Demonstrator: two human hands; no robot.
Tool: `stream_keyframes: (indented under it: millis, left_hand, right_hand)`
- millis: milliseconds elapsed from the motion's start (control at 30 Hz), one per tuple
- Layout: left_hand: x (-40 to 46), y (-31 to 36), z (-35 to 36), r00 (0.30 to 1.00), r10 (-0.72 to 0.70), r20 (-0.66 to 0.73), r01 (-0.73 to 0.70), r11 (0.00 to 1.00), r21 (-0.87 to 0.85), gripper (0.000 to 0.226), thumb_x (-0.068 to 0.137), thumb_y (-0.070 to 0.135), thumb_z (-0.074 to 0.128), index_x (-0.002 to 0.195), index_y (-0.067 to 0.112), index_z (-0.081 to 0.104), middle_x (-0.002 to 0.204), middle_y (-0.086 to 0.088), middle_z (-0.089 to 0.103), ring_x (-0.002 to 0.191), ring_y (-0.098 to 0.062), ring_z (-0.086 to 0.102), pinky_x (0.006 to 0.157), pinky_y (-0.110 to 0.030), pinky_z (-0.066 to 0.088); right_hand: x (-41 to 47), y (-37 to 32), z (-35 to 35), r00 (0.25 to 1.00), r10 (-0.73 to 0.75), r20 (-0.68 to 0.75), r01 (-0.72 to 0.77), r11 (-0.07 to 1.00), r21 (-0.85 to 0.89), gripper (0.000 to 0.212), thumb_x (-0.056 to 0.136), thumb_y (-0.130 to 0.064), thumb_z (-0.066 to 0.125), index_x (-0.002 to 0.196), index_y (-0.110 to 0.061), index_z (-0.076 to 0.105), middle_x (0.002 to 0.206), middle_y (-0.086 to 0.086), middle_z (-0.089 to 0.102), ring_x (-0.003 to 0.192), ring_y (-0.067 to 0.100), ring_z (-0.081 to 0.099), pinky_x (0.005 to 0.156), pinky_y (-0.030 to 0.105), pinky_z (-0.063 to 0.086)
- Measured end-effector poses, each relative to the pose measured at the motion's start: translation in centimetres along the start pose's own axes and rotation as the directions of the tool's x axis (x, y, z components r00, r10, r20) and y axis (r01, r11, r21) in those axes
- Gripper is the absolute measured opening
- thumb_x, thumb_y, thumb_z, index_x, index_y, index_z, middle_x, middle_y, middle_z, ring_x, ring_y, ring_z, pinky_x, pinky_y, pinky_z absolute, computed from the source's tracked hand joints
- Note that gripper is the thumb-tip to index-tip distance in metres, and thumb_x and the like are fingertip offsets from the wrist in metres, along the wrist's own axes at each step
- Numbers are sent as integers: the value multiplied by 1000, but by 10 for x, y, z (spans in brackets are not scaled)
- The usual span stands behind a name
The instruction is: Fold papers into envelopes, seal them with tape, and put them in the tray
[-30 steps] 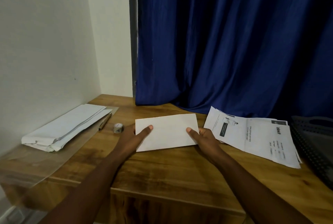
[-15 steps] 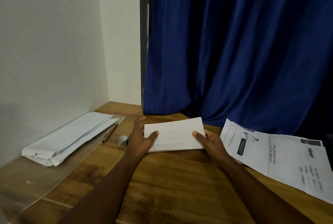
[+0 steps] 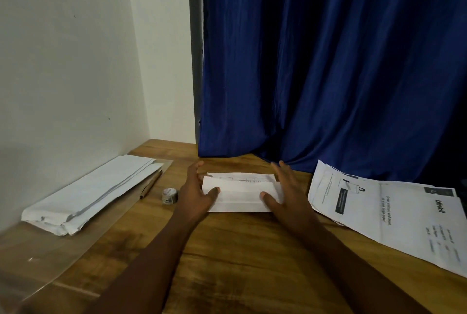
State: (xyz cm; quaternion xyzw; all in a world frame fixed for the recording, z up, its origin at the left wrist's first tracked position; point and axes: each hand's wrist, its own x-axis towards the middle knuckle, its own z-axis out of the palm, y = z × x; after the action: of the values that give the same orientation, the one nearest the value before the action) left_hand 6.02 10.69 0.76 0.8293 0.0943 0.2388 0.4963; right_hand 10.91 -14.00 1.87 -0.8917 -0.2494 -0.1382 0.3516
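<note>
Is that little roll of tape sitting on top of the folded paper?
No, the tape roll sits on the wooden table left of the folded paper, beside the left hand.

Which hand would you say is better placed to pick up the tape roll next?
Left, probably. The tape roll sits right beside the left hand; the right hand is across the folded paper.

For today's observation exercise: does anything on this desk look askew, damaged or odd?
The white paper bundle by the wall has a crumpled, torn near end. The printed sheets on the right lie fanned and askew.
</note>
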Motion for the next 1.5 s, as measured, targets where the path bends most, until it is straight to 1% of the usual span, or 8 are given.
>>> stream_keyframes:
  millis: [200, 467, 733, 867, 1000, 1167, 1367, 1500]
  left_hand:
    - [-2, -4, 3, 986, 135, 94, -154, 958, 242, 79, 80, 30, 82, 145, 34, 37, 147, 7, 39, 130, -13, 43, 106, -36, 45]
    - [-3, -4, 5, 935, 285, 211, -348, 857, 382, 35, 87, 40, 72, 121, 39, 63, 141, 11, 52, 135, -7, 42, 112, -31, 34]
    - [-4, 2, 2, 858, 284, 427, -464, 786, 408, 68, 62, 87, 65, 117, 48, 66, 125, 31, 60, 123, 8, 48, 115, -38, 32]
    - [-5, 5, -1, 866, 227, 446, -400, 848, 346, 50, 72, 64, 74, 118, 46, 66, 124, 29, 62, 120, 4, 51, 109, -32, 41]
    - [-7, 9, -5, 929, 186, 320, -243, 959, 146, 27, 83, 27, 80, 104, 40, 70, 109, 26, 66, 101, 6, 61, 82, -17, 53]
    - [-3, 11, -7, 978, 95, 184, -92, 995, -25, 34, 87, 24, 78, 111, 42, 64, 117, 20, 64, 106, -2, 64, 84, -21, 58]
    - [-2, 8, -7, 990, 43, 133, -30, 995, -100, 41, 96, 21, 68, 131, 37, 56, 110, 18, 67, 98, -1, 67, 73, -17, 53]
    - [-2, 5, -6, 995, 53, 85, -54, 999, 5, 49, 95, 23, 67, 138, 39, 49, 114, 19, 57, 97, 2, 56, 76, -16, 46]
  right_hand:
    - [-11, -19, 3, 923, -125, 364, 260, 900, -350, 88, 85, -82, 36, 158, -38, 12, 167, -6, -11, 153, 19, -15, 124, 55, 0]
    - [-9, -18, 10, 791, -18, 611, 262, 913, -313, 73, 95, -73, 26, 157, -44, 2, 166, -14, -8, 153, 9, -9, 125, 44, -2]
    - [-6, -8, -4, 909, -113, 400, 233, 936, -265, 55, 96, -61, 48, 146, -41, 43, 151, -14, 46, 137, 6, 42, 113, 30, 32]
    - [-2, -6, -9, 939, -138, 316, 235, 927, -293, 47, 97, -59, 46, 140, -41, 52, 145, -16, 54, 132, 5, 48, 110, 30, 41]
    - [-1, -7, -16, 982, -107, 153, 147, 947, -286, 47, 93, -58, 56, 137, -43, 54, 138, -16, 60, 118, 4, 59, 95, 24, 50]
    - [2, 3, -23, 982, 149, -114, -133, 981, 138, 53, 80, -54, 75, 129, -44, 56, 117, -21, 66, 106, 2, 61, 89, 25, 49]
    - [3, 17, -17, 980, 198, -30, -176, 922, 345, 60, 82, -41, 78, 136, -39, 52, 113, -21, 67, 110, 4, 62, 103, 42, 50]
    - [5, 15, -11, 984, 175, -23, -160, 940, 300, 57, 86, -29, 77, 135, -42, 50, 130, -17, 61, 117, 2, 56, 105, 32, 46]
